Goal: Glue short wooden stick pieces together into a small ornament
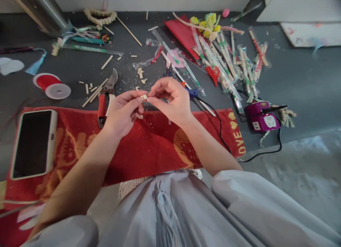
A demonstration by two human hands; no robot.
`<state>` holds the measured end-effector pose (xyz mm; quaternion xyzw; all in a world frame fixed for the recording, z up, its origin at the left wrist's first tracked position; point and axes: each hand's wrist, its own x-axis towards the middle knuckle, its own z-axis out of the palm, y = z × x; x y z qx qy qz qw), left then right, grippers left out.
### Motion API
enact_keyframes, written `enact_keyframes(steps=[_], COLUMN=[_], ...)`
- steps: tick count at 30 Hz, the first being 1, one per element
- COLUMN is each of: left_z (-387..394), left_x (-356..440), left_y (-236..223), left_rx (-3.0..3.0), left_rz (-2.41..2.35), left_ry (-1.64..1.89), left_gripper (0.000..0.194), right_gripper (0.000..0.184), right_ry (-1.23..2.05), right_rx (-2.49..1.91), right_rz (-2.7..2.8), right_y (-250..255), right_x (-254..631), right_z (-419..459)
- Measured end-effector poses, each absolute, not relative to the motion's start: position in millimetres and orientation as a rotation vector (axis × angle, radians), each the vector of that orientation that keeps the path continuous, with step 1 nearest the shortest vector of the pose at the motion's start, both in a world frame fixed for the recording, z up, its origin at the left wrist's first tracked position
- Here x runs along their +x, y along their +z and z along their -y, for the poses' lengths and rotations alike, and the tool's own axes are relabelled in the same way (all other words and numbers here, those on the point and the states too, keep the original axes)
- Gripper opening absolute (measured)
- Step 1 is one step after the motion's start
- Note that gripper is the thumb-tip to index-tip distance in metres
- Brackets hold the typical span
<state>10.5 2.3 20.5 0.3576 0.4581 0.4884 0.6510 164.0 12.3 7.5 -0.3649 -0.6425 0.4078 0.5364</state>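
Observation:
Between the fingertips of my left hand (pixel 124 112) is a small pale wooden piece (pixel 144 97), which looks like short bits of stick set together. My right hand (pixel 172 99) meets it from the other side, thumb and forefinger pinched at its edge; whether they grip the piece or something finer, I cannot make out. Both hands are above the far edge of a red towel (pixel 149 147). Pliers-like cutters (pixel 106 94) with a red handle lie beside my left wrist. Just past my fingers are small cut wooden bits (pixel 140 73) and crumbs.
A white-cased phone (pixel 34 144) rests on the towel at left, near a red thread spool (pixel 52 85). Wrapped chopsticks (pixel 221 58) are heaped at back right. A purple power block (pixel 262 117) with a black cord stands at right. Behind my right hand is a blue-handled tool (pixel 192 93).

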Motion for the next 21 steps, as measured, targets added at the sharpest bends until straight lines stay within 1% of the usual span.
enact_keyframes(steps=[3,7,12,16,18,21], left_z=[-1,0,2,2,2,2], left_x=[12,13,12,10,10,10], left_y=[19,17,15,14,14,14], left_rx=[0.852,0.927,1.03,1.053,1.059,1.056], left_rz=[-1.051,-1.073,-1.076,-1.022,-1.03,-1.053], left_ry=[1.115,1.123,1.167,1.19,1.185,1.187], left_gripper=[0.008,0.01,0.011,0.011,0.011,0.011], right_gripper=[0.019,0.02,0.025,0.032,0.033,0.031], right_ry=[0.977,0.974,0.844,0.714,0.722,0.828], right_rx=[-0.865,-0.871,-0.922,-0.858,-0.848,-0.868], right_rz=[1.541,1.559,1.469,1.32,1.324,1.436], right_y=[7,4,-4,-7,-5,1], right_x=[165,167,178,188,189,186], right_z=[-12,-14,-28,-38,-38,-31])
